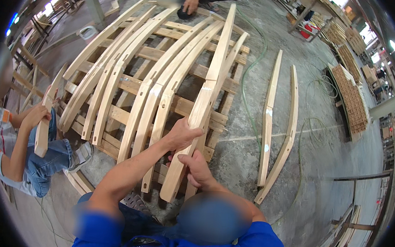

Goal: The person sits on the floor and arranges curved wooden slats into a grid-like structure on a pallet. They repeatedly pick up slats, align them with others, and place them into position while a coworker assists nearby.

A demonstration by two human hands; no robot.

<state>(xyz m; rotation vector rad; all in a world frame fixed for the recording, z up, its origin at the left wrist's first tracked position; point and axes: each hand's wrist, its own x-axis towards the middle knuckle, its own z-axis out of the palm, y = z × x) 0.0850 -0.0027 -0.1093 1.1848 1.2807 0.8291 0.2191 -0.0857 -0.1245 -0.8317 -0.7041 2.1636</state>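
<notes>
Both my hands grip one long curved wooden slat [207,94] near its lower end. My left hand [183,134] wraps the slat's left edge from above. Just below it, my right hand [196,169] closes around the same slat from the right. The slat runs away from me over a wooden pallet [186,105], its far end raised near the top of the view. Several similar curved slats [120,60] lie side by side on the pallet to the left of the one I hold.
Two more curved slats [278,128] lie on the concrete floor to the right, beside a green hose [246,81]. A seated person [33,149] at the left holds a short wooden piece. Another person's hand [191,3] is at the pallet's far end. Stacks of wooden parts [351,94] stand at the right.
</notes>
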